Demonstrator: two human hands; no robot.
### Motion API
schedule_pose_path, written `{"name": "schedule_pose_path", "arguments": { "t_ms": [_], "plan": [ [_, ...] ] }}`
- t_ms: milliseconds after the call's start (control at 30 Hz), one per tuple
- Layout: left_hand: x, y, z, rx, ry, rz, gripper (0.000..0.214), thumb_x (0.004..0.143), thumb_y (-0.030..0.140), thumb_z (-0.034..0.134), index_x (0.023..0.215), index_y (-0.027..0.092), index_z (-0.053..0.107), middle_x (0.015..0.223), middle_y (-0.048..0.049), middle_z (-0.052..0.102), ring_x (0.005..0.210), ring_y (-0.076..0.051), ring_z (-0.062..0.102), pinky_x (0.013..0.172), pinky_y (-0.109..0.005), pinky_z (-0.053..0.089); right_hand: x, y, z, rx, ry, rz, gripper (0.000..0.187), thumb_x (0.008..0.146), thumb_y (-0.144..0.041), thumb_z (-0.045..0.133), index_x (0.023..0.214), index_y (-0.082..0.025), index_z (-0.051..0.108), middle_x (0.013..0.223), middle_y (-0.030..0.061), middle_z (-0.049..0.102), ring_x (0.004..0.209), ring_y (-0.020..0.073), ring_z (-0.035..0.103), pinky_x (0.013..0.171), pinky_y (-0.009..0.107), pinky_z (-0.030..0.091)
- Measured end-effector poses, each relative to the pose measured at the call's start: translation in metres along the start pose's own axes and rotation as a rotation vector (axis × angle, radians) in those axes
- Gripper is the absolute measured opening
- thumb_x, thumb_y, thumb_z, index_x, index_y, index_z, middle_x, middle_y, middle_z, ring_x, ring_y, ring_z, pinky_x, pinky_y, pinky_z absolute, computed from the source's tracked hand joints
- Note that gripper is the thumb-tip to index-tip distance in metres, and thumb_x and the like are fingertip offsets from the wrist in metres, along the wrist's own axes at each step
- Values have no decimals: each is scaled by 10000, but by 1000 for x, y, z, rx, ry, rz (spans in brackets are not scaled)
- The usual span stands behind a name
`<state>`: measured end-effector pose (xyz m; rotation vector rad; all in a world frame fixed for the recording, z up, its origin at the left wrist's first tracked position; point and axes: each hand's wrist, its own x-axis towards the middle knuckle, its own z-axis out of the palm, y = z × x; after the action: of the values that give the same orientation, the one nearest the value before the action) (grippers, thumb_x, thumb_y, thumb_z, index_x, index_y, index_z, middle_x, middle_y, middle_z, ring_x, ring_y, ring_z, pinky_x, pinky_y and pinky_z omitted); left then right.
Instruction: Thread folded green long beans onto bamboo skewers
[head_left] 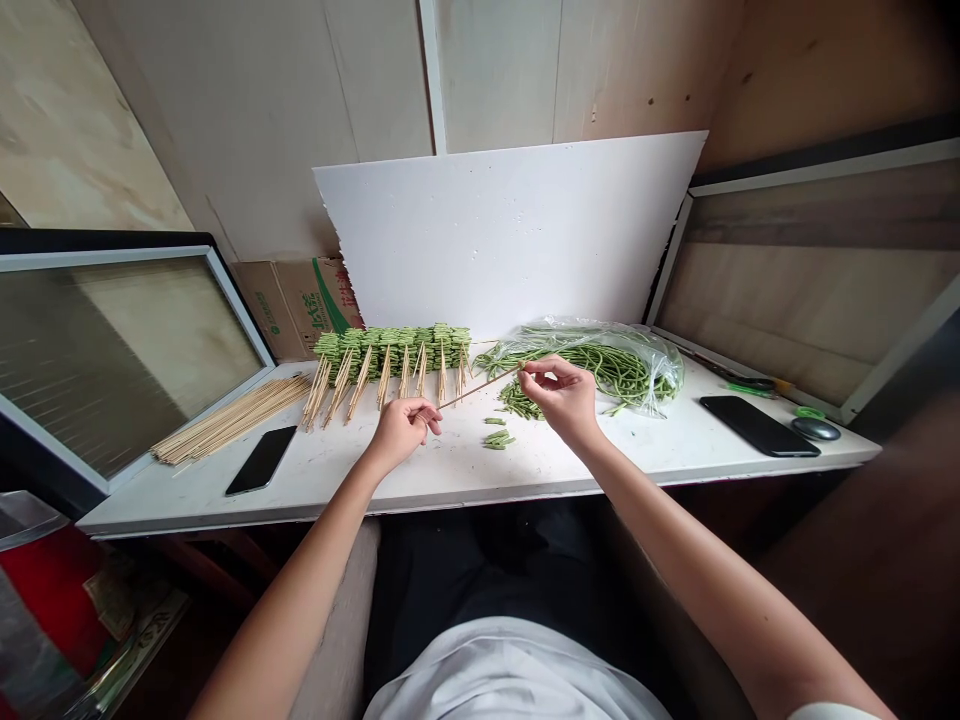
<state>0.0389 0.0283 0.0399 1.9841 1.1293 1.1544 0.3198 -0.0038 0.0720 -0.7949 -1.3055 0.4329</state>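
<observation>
While a person is working at a white table (pixel 322 490), a bundle of loose bamboo skewers (pixel 232 420) is lying at the far left, with a black phone (pixel 261 460) resting just beside it. Further right, a row of skewers threaded with green bean pieces (pixel 394 352) is lying side by side, the bare sticks pointing toward the person, while a cardboard box (pixel 296 308) is sitting behind the row's left end. The left hand (pixel 403 430) is hovering just in front of the row, its curled fingertips (pixel 433 417) reaching the lower end of a single bamboo skewer (pixel 480 388), though it is impossible to tell whether they are gripping it. The right hand (pixel 559 400) is holding the skewer's upper end, its thumb and fingers pinched firmly around it. Below that hand, a few cut bean pieces (pixel 496 440) are scattered on the table. A clear plastic bag of long green beans (pixel 592 365) is sitting behind them, and a second black phone (pixel 757 425) and a computer mouse (pixel 816 429) are lying at the far right.
</observation>
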Motion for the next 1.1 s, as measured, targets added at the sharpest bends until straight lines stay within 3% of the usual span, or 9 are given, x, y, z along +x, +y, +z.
{"name": "schedule_pose_path", "arguments": {
  "t_ms": [233, 433, 500, 667, 833, 1100],
  "plan": [
    [2, -2, -3, 7, 219, 85, 197, 881, 308, 691, 806, 151, 782, 797, -101, 797, 574, -180, 704, 578, -303, 597, 0, 5, 0, 36, -33, 76, 310, 768, -516, 872, 863, -226, 818, 907, 85, 763, 691, 178, 628, 584, 323, 558],
    [-3, 7, -2, 153, 356, 174, 240, 799, 382, 851, 693, 192, 750, 659, -42, 743, 593, -183, 674, 572, -291, 540, 1, 10, 0, 45, -28, 78, 330, 742, -527, 895, 852, -225, 819, 906, 83, 764, 726, 197, 674, 609, 333, 560],
    [-4, 11, -1, 137, 348, 188, 272, 795, 416, 868, 694, 193, 748, 648, -40, 737, 593, -185, 671, 577, -296, 536, 1, 9, 0, 51, -26, 93, 327, 738, -513, 899, 868, -222, 824, 880, 77, 762, 715, 197, 675, 605, 333, 563],
    [-4, 12, -1, 56, 313, 249, 291, 807, 454, 875, 919, 195, 802, 856, -81, 800, 740, -217, 743, 681, -325, 604, 7, 8, -3, 131, 78, 206, 372, 683, -473, 938, 917, -207, 828, 833, 66, 772, 682, 187, 667, 606, 335, 583],
    [-5, 10, -1, 97, 301, 334, 275, 889, 468, 806, 852, 196, 794, 846, -76, 798, 624, -184, 706, 621, -323, 593, 13, 9, -6, 169, 113, 287, 420, 669, -489, 941, 951, -202, 823, 889, 72, 793, 626, 155, 648, 627, 336, 592],
    [-8, 14, 5, 125, 302, 398, 209, 932, 411, 771, 899, 209, 813, 767, -47, 760, 600, -177, 691, 608, -315, 562, 12, 2, -5, 217, 104, 268, 437, 735, -565, 882, 993, -220, 811, 964, 85, 787, 878, 227, 724, 591, 310, 595]
  ]
}}
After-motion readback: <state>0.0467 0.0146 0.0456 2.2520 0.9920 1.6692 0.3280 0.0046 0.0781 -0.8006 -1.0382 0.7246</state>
